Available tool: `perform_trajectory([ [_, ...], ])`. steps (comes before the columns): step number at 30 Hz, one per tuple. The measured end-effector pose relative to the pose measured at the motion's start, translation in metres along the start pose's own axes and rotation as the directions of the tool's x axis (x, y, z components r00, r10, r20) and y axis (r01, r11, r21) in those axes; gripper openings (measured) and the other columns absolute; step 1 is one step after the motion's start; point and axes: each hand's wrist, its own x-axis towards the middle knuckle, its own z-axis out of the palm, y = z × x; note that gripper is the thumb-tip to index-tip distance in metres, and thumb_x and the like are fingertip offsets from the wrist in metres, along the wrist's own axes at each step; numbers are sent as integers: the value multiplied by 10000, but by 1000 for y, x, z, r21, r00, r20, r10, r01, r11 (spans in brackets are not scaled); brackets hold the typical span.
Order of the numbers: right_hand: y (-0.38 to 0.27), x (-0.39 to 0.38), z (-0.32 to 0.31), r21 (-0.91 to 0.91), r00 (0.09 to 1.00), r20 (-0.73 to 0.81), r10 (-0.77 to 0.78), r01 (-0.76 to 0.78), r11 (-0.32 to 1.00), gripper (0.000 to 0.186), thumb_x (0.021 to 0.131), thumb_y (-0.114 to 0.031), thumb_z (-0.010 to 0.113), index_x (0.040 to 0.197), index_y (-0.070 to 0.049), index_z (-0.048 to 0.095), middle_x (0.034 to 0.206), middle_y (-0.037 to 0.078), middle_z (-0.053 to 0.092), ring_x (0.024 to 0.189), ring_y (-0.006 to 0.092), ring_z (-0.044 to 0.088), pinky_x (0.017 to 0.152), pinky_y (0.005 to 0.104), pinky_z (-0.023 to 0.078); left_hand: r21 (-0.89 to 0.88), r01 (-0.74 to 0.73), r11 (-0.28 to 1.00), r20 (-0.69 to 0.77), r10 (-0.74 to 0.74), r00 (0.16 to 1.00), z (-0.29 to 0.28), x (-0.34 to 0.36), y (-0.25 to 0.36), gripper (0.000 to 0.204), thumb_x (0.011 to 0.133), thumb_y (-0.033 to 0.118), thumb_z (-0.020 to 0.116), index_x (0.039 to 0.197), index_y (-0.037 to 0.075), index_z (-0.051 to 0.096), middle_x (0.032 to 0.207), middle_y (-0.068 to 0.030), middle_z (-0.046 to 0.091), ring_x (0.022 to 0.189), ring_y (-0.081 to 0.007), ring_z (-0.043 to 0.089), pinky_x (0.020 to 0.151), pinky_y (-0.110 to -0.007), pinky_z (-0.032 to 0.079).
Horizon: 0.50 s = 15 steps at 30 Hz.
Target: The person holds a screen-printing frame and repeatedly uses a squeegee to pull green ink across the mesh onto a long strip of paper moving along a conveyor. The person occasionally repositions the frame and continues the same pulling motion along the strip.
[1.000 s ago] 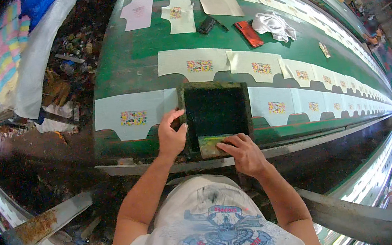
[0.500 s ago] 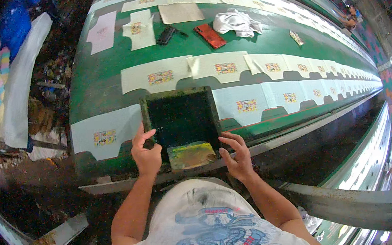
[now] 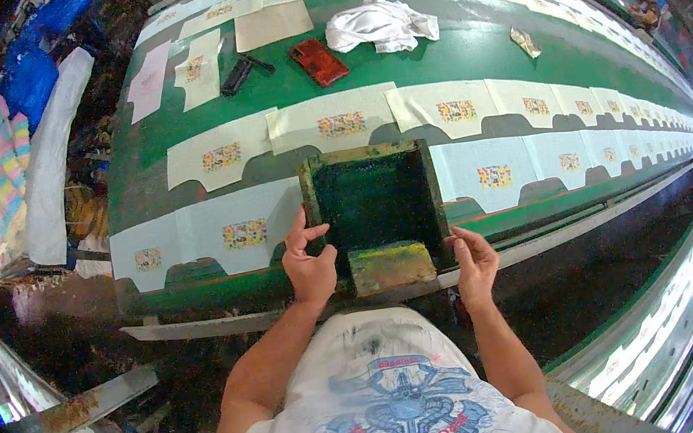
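Observation:
A screen printing frame [image 3: 306, 188] with wooden sides and a dark mesh lies over the front row of pale blue cloth pieces, at the table's near edge. My left hand [image 3: 311, 268] grips its left side, the forefinger along the wood and the other fingers bent over the inner edge. At the lower right corner, my right hand [image 3: 476, 268] pinches the frame with thumb and fingertips. A squeegee-like block [image 3: 392, 268], stained yellow and green, rests at the frame's near end between my hands. Printed light blue cloth [image 3: 207, 221] shows left of the frame, and another printed piece [image 3: 469, 158] right of it.
Cream printed cloth pieces [image 3: 308, 117] form a row beyond the frame on the long green table [image 3: 449, 65]. Farther back lie a red phone-like object [image 3: 318, 61], a black tool [image 3: 241, 75] and a crumpled white cloth [image 3: 382, 26]. A metal rail [image 3: 204, 327] borders the near edge.
The frame has moved right along the row with both hands, uncovering another printed light blue piece on its left. My right fingers have closed onto the frame's corner.

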Motion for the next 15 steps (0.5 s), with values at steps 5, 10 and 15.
perform_trajectory([
  [5,9,13,-32,100,999,-36,18,-15,995,281,1131,-176,707,1299,41,768,1144,132,824,1049,191,767,965,345,595,-32,56,998,11,-56,998,17,-10,-3,327,782,-97,732,1083,7,804,1711,-294,514,1608,-334,492,1317,-424,343],
  [10,24,24,-48,130,980,-197,-42,68,989,287,1148,-183,681,1308,42,760,1116,148,824,983,214,779,926,382,623,-45,120,992,9,-119,993,17,-7,0,334,773,-108,748,1085,2,792,1733,-299,478,1631,-350,462,1328,-421,332],
  [15,24,41,-93,198,835,-550,-28,162,967,294,1171,-196,642,1322,36,740,1089,142,819,960,228,784,876,361,631,-63,157,986,6,-157,988,17,-5,0,364,753,-111,776,1094,18,772,1732,-292,481,1633,-365,457,1334,-436,335],
])
